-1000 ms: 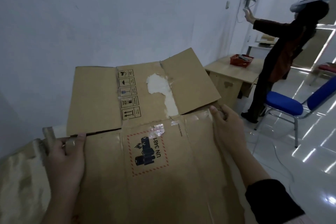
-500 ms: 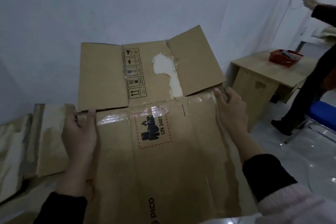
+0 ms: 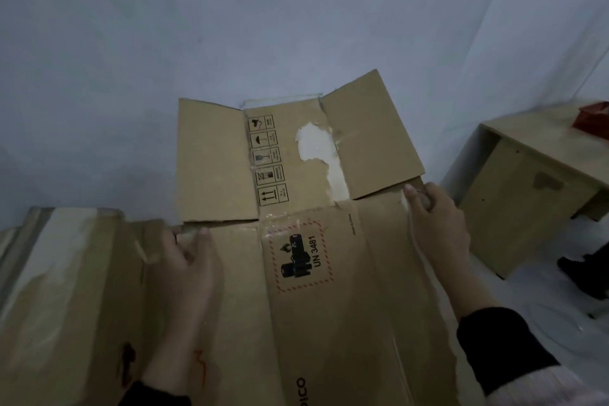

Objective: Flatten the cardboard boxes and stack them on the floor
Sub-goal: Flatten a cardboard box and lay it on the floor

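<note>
Between the two hands, a flattened cardboard box (image 3: pixel 329 323) fills the middle and lower part of the view. It is held in front of a pale wall (image 3: pixel 230 26). The left hand (image 3: pixel 188 267) grips the upper left edge of the main panel, with the thumb lying on top of the cardboard and the other fingers going behind the edge. The right hand (image 3: pixel 435 224) grips the upper right corner, its fingers curled round the edge there. Three flaps extend from the top of the panel towards the wall. The middle flap carries a column of handling symbols (image 3: pixel 268 160) and a white torn patch (image 3: pixel 321 155). Below it, on the main panel, a red dashed label (image 3: pixel 301 257) shows batteries and the text UN 3481. The lower end of the box runs out of the picture, so one cannot tell if it touches the floor (image 3: pixel 527 300).

To the left, partly under the box, lies a second cardboard sheet (image 3: pixel 66 273) with pale tape marks. On the right stands a wooden desk (image 3: pixel 527 181) with a red tray (image 3: pixel 593 115) on top, and beside the desk a dark shoe (image 3: pixel 583 270) rests on the shiny floor.
</note>
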